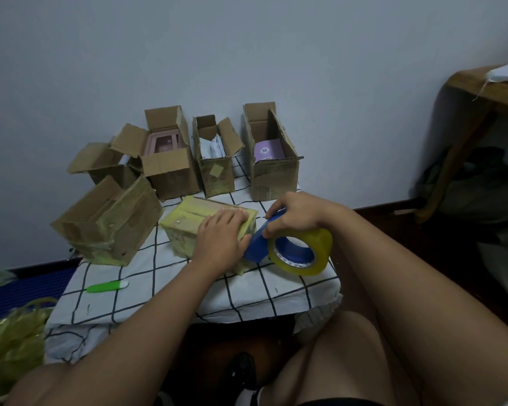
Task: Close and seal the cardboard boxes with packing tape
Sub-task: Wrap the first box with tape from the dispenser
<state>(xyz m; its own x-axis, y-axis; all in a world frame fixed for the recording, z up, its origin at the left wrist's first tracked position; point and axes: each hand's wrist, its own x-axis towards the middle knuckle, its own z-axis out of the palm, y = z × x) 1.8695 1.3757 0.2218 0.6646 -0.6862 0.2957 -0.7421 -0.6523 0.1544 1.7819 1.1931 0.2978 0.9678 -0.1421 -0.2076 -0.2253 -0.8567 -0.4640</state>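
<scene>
Left hand: the left hand point(222, 233) lies flat, fingers straight, palm pressing down on the top of the small taped box point(188, 227).
Right hand: the right hand point(295, 213) grips the blue tape dispenser point(260, 241), fingers curled round its top edge, just beside the small box's right end.
Tape: a yellowish tape roll point(301, 252) sits on the dispenser, above the checked cloth point(188, 288).
Small box: closed, wrapped in yellowish tape, in the middle of the cloth.
Large box: the large taped box point(109, 222), closed, at the left.
Open boxes: four along the wall; the pink-item box point(166, 159), the paper box point(216, 159), the purple-item box point(272, 155), and the left open box point(100, 164), contents unclear.
Cutter: a green cutter point(107, 286) lies near the cloth's front left.
</scene>
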